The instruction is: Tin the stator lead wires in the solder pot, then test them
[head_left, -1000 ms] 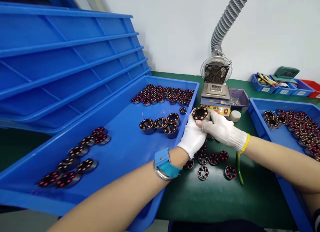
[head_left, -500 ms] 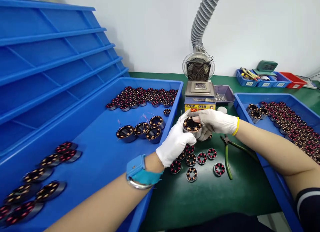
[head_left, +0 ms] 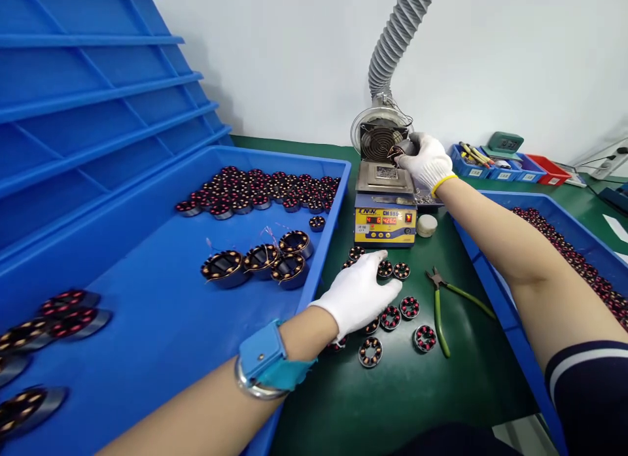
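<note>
My right hand (head_left: 428,161), in a white glove, grips a wound motor stator (head_left: 401,150). The stator is tilted on its side above the solder pot (head_left: 385,222), near the metal bath (head_left: 386,173) on its top. Digits glow red on the pot's yellow front. My left hand (head_left: 362,289), also gloved, is low over the green table with thumb and fingers apart and nothing between them. Several small stators (head_left: 390,318) with red or copper-coloured windings lie around and partly beneath it. I cannot tell whether its fingertips touch any.
A blue tray (head_left: 324,246) with many stators lies left, below stacked blue trays (head_left: 98,109). Another blue tray (head_left: 534,197) stands right. Green-handled cutters (head_left: 439,299) and a round white tin (head_left: 426,226) lie between. An exhaust hose (head_left: 402,37) rises behind the pot.
Both hands held the larger stator together in front of the pot. The left has let go and moved down; the right has carried the stator up and back over the pot.
</note>
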Tool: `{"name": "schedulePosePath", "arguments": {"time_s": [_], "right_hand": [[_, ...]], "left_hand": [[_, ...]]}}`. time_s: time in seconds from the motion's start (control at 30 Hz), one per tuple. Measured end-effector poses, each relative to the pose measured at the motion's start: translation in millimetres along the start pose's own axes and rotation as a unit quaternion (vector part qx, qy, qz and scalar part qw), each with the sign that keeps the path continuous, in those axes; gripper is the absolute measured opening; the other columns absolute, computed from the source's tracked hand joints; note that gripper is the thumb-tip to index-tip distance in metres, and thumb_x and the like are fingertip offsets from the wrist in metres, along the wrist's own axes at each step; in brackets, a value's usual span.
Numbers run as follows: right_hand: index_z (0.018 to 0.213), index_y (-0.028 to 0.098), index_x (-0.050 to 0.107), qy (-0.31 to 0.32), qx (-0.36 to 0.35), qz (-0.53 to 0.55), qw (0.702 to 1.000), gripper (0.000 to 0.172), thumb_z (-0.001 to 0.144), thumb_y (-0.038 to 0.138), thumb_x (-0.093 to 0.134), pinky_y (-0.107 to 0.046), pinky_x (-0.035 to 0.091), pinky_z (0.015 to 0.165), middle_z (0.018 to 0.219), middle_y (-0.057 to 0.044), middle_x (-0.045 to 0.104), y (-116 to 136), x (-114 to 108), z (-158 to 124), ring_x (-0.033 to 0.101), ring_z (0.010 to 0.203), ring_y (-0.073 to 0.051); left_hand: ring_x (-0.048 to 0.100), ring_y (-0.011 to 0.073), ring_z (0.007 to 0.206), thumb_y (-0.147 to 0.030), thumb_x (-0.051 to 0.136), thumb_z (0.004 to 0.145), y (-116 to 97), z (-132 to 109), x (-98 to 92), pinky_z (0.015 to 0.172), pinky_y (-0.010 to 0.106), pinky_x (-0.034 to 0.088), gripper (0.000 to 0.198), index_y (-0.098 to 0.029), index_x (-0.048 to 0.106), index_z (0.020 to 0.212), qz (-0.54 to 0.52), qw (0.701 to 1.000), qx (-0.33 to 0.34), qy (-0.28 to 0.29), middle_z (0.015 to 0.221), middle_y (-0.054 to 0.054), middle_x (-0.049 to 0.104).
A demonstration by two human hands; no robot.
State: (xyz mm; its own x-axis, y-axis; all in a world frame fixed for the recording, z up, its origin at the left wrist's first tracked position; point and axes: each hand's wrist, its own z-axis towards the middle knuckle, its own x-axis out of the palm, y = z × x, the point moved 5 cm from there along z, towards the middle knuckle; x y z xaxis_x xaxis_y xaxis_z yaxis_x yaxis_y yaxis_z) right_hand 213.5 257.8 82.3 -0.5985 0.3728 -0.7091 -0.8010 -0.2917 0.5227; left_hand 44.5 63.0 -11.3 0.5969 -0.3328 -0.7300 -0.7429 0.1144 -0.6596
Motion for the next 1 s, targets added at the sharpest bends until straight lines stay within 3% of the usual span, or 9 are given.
{"name": "schedulePosePath", "arguments": {"time_s": [0.23, 0.37, 1.0], "right_hand": [[0.129, 0.015, 0.055, -0.012, 0.022, -0.049, 0.998, 0.061, 0.075, 0.036, 0.070, -0.046, 0.045, 0.098, 0.120, -0.013, 0.061, -14, 24, 1, 0.059, 0.111, -0.029], [0.126, 0.020, 0.058, -0.008, 0.034, -0.067, 0.997, 0.061, 0.070, 0.038, 0.071, -0.052, 0.047, 0.096, 0.115, -0.010, 0.062, -15, 25, -3, 0.060, 0.109, -0.033], [0.127, 0.016, 0.058, -0.005, 0.044, -0.040, 0.998, 0.065, 0.069, 0.037, 0.074, -0.049, 0.046, 0.098, 0.116, -0.012, 0.063, -18, 25, -1, 0.059, 0.113, -0.033]], "left_hand": [[0.052, 0.0344, 0.129, -0.044, 0.052, 0.081, -1, -2, 4.2, 0.109, 0.044, 0.040, 0.069, -0.013, 0.046, 0.143, 0.030, 0.999, 0.032, 0.004, 0.144, 0.014, 0.051], [0.050, 0.0349, 0.130, -0.046, 0.051, 0.081, 0, -3, 6.0, 0.109, 0.045, 0.041, 0.070, -0.013, 0.046, 0.143, 0.041, 0.998, 0.040, 0.008, 0.145, 0.013, 0.050], [0.050, 0.0342, 0.130, -0.047, 0.050, 0.082, 0, -2, 6.4, 0.110, 0.044, 0.039, 0.071, -0.013, 0.044, 0.144, 0.052, 0.998, 0.045, 0.009, 0.147, 0.012, 0.048]]}}
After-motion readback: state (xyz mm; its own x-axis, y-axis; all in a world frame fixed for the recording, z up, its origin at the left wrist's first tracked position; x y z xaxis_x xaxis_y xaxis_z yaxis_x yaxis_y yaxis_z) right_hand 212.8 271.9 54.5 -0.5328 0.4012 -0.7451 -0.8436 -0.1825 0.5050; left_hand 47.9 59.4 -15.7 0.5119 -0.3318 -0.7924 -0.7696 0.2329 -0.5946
